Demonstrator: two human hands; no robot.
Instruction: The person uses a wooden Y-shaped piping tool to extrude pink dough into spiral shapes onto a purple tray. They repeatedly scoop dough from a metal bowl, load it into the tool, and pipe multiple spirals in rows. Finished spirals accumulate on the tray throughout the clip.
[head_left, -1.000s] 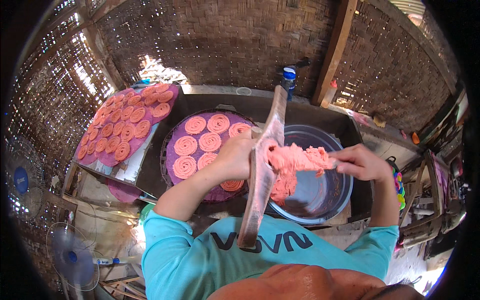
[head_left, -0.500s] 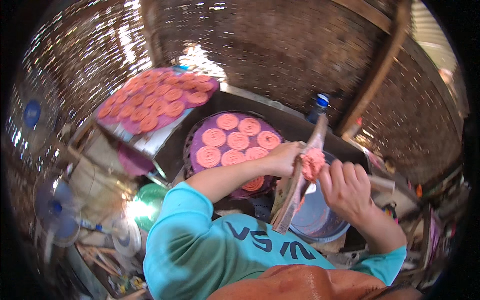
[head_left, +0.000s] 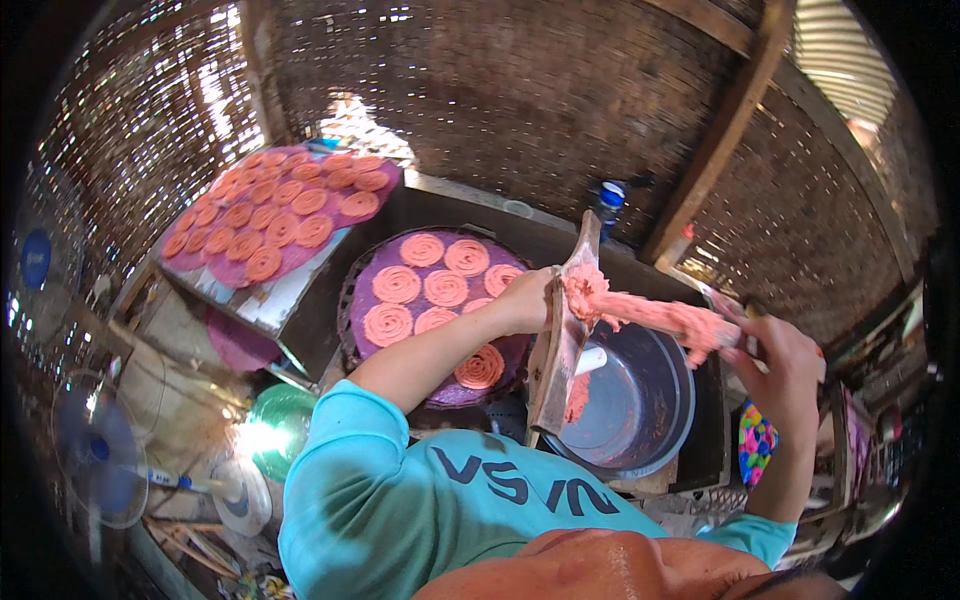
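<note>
My left hand [head_left: 532,298] is closed on the side of a long wooden press board [head_left: 556,372], its fingers partly hidden behind it. My right hand [head_left: 788,362], out to the right, grips the end of a plunger stick [head_left: 660,314] thickly coated with pink dough. The stick's other end meets a lump of pink dough [head_left: 583,294] at the board's middle. Under both lies a blue-grey basin [head_left: 686,425], with dough and a white utensil [head_left: 592,360] by its left side. Left of the board, pink dough spirals [head_left: 446,287] sit on a round purple mat [head_left: 362,268].
A second purple mat [head_left: 335,215] with many pink spirals lies on a box at the back left. A blue-capped bottle [head_left: 610,198] stands behind the basin. A green bowl [head_left: 290,425] and a fan [head_left: 100,450] are at the lower left. Woven walls [head_left: 480,90] enclose the back.
My right hand has drawn away to the right, exposing the dough-coated stick. The left hand still holds the board. The whole view has shifted a little.
</note>
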